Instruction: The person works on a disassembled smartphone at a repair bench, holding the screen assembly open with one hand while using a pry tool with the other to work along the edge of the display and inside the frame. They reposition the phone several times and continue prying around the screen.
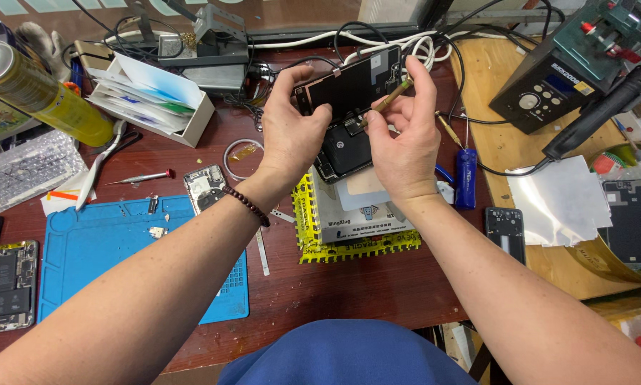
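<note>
Left hand (292,132) grips an opened phone (345,117) by its left edge, thumb on the lifted screen panel, held up over the worktop (363,285). Right hand (402,139) pinches a brass-handled screwdriver (390,100) between thumb and forefinger, tip down at the phone's hinge area. Below them: a box (356,217) wrapped in yellow tape. Blue mat (113,249) at left, blue-handled driver (466,175) just right of the right hand.
</note>
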`<action>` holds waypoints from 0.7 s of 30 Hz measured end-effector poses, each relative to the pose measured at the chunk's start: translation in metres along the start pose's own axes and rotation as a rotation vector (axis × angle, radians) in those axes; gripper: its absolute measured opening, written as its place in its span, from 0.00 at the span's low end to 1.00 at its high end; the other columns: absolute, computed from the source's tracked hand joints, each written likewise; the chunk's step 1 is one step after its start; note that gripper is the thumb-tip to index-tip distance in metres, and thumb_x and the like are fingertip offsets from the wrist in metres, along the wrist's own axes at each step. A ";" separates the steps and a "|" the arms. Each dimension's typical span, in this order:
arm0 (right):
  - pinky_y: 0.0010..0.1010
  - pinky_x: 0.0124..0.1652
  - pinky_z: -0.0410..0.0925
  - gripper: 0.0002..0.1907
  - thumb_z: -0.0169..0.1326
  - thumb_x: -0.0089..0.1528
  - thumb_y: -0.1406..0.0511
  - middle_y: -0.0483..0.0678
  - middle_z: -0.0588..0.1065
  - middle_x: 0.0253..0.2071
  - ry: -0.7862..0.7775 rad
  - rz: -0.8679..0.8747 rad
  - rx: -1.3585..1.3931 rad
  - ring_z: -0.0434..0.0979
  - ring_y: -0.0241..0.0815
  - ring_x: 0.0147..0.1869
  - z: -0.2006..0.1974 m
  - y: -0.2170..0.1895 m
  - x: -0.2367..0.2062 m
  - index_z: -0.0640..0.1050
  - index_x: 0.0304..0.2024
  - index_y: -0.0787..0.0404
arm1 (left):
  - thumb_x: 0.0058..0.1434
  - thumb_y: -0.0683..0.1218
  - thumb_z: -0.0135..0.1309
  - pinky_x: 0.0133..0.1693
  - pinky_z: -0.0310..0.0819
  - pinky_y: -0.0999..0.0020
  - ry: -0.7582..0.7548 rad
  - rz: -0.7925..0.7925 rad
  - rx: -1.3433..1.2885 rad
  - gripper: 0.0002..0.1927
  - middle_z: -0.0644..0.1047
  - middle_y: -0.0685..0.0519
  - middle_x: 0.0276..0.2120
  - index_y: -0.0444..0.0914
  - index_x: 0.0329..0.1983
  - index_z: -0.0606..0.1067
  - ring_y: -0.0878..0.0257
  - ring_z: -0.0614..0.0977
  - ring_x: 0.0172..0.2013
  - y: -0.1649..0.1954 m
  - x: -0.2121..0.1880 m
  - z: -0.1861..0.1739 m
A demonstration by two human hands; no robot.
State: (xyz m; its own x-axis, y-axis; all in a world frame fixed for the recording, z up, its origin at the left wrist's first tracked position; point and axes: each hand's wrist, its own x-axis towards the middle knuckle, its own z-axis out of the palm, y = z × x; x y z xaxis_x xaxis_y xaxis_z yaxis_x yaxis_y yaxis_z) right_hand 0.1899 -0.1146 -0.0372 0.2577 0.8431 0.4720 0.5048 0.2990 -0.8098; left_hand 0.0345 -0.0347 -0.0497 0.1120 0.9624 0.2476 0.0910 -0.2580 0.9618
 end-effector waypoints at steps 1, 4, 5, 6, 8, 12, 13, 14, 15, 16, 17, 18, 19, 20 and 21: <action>0.27 0.49 0.79 0.39 0.56 0.68 0.77 0.50 0.79 0.46 0.000 0.001 -0.004 0.85 0.37 0.49 0.001 0.000 0.000 0.53 0.76 0.58 | 0.56 0.37 0.58 0.52 0.79 0.69 -0.006 -0.017 0.015 0.26 0.81 0.48 0.50 0.36 0.59 0.70 0.62 0.84 0.49 -0.001 0.000 -0.001; 0.27 0.50 0.78 0.39 0.56 0.69 0.77 0.49 0.79 0.46 -0.014 -0.079 -0.086 0.85 0.38 0.50 0.000 -0.002 -0.001 0.53 0.76 0.57 | 0.56 0.35 0.55 0.52 0.78 0.69 -0.022 -0.032 0.038 0.26 0.81 0.49 0.51 0.37 0.59 0.70 0.62 0.84 0.50 -0.002 -0.001 -0.001; 0.26 0.48 0.78 0.39 0.57 0.68 0.77 0.49 0.79 0.46 -0.019 -0.079 -0.098 0.84 0.38 0.49 0.000 -0.003 -0.001 0.53 0.76 0.57 | 0.56 0.34 0.54 0.53 0.78 0.69 -0.027 -0.011 0.034 0.26 0.81 0.49 0.51 0.37 0.59 0.70 0.62 0.84 0.50 -0.002 -0.001 -0.002; 0.26 0.47 0.78 0.39 0.57 0.68 0.77 0.49 0.79 0.46 -0.025 -0.081 -0.109 0.84 0.38 0.49 0.000 -0.004 -0.001 0.54 0.76 0.56 | 0.56 0.33 0.52 0.53 0.78 0.69 -0.031 0.009 0.031 0.26 0.81 0.49 0.51 0.37 0.60 0.70 0.62 0.84 0.51 -0.002 -0.001 -0.002; 0.26 0.45 0.78 0.38 0.57 0.68 0.77 0.49 0.79 0.47 -0.042 -0.096 -0.107 0.85 0.38 0.49 0.000 -0.005 -0.001 0.55 0.75 0.55 | 0.56 0.32 0.51 0.51 0.79 0.69 -0.042 0.033 0.014 0.26 0.81 0.49 0.51 0.37 0.59 0.70 0.62 0.84 0.50 -0.003 -0.001 -0.002; 0.27 0.44 0.80 0.37 0.58 0.67 0.76 0.49 0.79 0.46 -0.068 -0.163 -0.147 0.85 0.38 0.49 0.000 -0.007 0.000 0.58 0.74 0.53 | 0.57 0.31 0.51 0.48 0.80 0.70 -0.092 0.033 0.043 0.24 0.81 0.50 0.48 0.38 0.58 0.71 0.64 0.85 0.45 -0.004 -0.001 -0.006; 0.28 0.44 0.80 0.37 0.59 0.67 0.76 0.48 0.79 0.46 -0.068 -0.184 -0.179 0.85 0.38 0.48 -0.001 -0.008 0.000 0.59 0.73 0.52 | 0.58 0.32 0.51 0.46 0.80 0.70 -0.110 -0.009 0.023 0.24 0.81 0.50 0.46 0.39 0.58 0.71 0.64 0.84 0.43 -0.004 0.000 -0.007; 0.28 0.44 0.80 0.36 0.59 0.67 0.76 0.48 0.79 0.46 -0.072 -0.189 -0.181 0.85 0.39 0.48 -0.001 -0.008 0.001 0.60 0.73 0.52 | 0.58 0.32 0.51 0.44 0.80 0.70 -0.129 -0.051 0.003 0.24 0.82 0.50 0.44 0.39 0.58 0.70 0.65 0.84 0.42 -0.004 0.000 -0.007; 0.29 0.44 0.80 0.36 0.59 0.67 0.76 0.48 0.79 0.45 -0.077 -0.194 -0.183 0.86 0.39 0.48 -0.002 -0.008 0.002 0.60 0.73 0.53 | 0.59 0.32 0.51 0.42 0.80 0.70 -0.146 -0.094 -0.016 0.24 0.82 0.50 0.42 0.40 0.58 0.70 0.66 0.83 0.40 -0.004 0.001 -0.008; 0.29 0.44 0.80 0.36 0.60 0.67 0.76 0.48 0.80 0.45 -0.080 -0.199 -0.185 0.86 0.39 0.48 -0.003 -0.009 0.002 0.61 0.73 0.53 | 0.59 0.32 0.51 0.42 0.80 0.71 -0.158 -0.082 -0.034 0.24 0.81 0.51 0.42 0.40 0.58 0.70 0.66 0.83 0.40 -0.004 0.002 -0.009; 0.29 0.44 0.80 0.36 0.60 0.67 0.75 0.48 0.80 0.45 -0.087 -0.200 -0.184 0.86 0.39 0.48 -0.003 -0.009 0.003 0.61 0.72 0.53 | 0.59 0.31 0.51 0.41 0.80 0.71 -0.169 -0.071 -0.051 0.24 0.81 0.51 0.42 0.39 0.58 0.70 0.67 0.83 0.40 -0.005 0.002 -0.009; 0.29 0.44 0.80 0.36 0.60 0.67 0.75 0.48 0.80 0.45 -0.094 -0.202 -0.182 0.86 0.39 0.48 -0.004 -0.009 0.004 0.61 0.72 0.53 | 0.60 0.31 0.50 0.41 0.80 0.72 -0.180 -0.060 -0.069 0.24 0.81 0.51 0.43 0.39 0.58 0.70 0.68 0.83 0.40 -0.005 0.003 -0.009; 0.30 0.44 0.80 0.36 0.60 0.66 0.75 0.48 0.80 0.45 -0.100 -0.203 -0.180 0.86 0.40 0.48 -0.004 -0.009 0.004 0.61 0.72 0.53 | 0.60 0.31 0.51 0.42 0.79 0.72 -0.180 -0.037 -0.056 0.24 0.81 0.51 0.43 0.39 0.58 0.70 0.68 0.83 0.40 -0.005 0.003 -0.010; 0.30 0.44 0.80 0.36 0.60 0.66 0.75 0.48 0.80 0.45 -0.104 -0.195 -0.169 0.86 0.40 0.48 -0.004 -0.009 0.005 0.61 0.72 0.53 | 0.59 0.31 0.51 0.42 0.79 0.72 -0.181 -0.013 -0.041 0.24 0.81 0.52 0.44 0.39 0.58 0.70 0.68 0.83 0.41 -0.005 0.003 -0.010; 0.29 0.44 0.80 0.36 0.60 0.66 0.75 0.49 0.79 0.45 -0.108 -0.186 -0.159 0.86 0.40 0.48 -0.004 -0.009 0.005 0.62 0.72 0.53 | 0.59 0.31 0.51 0.42 0.79 0.72 -0.182 0.010 -0.027 0.24 0.81 0.52 0.45 0.39 0.58 0.71 0.68 0.83 0.41 -0.006 0.003 -0.010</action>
State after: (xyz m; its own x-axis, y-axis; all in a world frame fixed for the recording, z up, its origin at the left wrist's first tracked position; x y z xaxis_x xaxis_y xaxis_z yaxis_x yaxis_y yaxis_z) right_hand 0.1901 -0.1149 -0.0266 0.0634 0.8257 0.5605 0.6607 0.3863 -0.6437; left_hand 0.0239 -0.0296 -0.0532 0.2901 0.9278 0.2347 0.0627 -0.2631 0.9627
